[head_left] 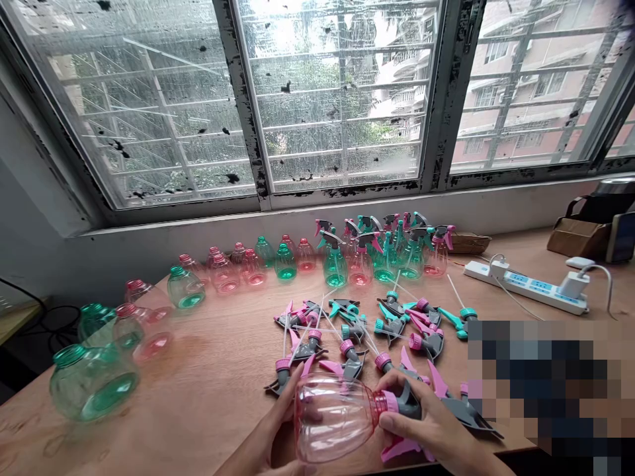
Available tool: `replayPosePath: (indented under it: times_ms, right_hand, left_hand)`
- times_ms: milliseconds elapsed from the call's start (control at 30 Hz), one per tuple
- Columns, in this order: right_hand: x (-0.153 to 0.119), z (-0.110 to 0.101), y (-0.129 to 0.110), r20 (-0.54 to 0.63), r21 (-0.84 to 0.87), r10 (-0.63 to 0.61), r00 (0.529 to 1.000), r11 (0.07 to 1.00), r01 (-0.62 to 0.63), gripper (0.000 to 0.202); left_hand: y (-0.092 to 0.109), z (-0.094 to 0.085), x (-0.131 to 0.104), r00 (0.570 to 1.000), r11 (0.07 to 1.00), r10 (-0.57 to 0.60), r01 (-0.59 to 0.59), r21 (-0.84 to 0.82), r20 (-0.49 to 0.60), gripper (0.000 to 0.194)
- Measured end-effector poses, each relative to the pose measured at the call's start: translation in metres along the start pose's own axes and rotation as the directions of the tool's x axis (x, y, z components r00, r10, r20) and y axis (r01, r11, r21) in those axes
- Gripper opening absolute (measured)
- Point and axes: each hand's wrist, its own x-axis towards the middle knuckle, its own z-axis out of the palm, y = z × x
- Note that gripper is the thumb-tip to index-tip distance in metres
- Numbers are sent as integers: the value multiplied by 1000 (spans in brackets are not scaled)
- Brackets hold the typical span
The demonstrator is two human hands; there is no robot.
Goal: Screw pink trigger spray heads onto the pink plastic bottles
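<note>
A clear pink bottle (332,418) lies sideways near the table's front edge, its base toward the left. My left hand (278,423) holds its base end. At the neck, the fingers of my right hand (421,413) grip the pink collar of a grey and pink spray head (407,402), which sits on the bottle's mouth. Loose pink-grey spray heads (350,360) and teal-grey ones (391,324) with thin tubes lie just beyond my hands.
Open green bottles (94,383) and pink bottles (225,274) stand at left and back. Bottles with spray heads (361,264) stand at back centre. A white power strip (526,287), cables and a brown box (570,238) are at right. Pixelation covers the lower right.
</note>
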Motion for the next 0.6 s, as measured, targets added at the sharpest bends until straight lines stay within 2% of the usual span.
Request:
replayPosePath:
  times_ms: [133,267,367,600]
  right_hand:
    - [-1,0,-3,-31,-79,-62,998,995,60,40]
    - [-2,0,-6,-35,-31,-6,999,1000,5,42]
    - [-2,0,-6,-18,32,27,999,999,-26,42]
    - [-1,0,-6,-12,2,-14,1000,1000,14,39]
  left_hand:
    - [6,1,0,1000,1000,-3,3,-24,27,101]
    - [10,3,-1,999,998,-19,22,-65,43,94]
    - [7,3,0,999,999,-27,28,-18,21,93]
    - [4,-1,-1,997,995,-76,76,59,-16,103]
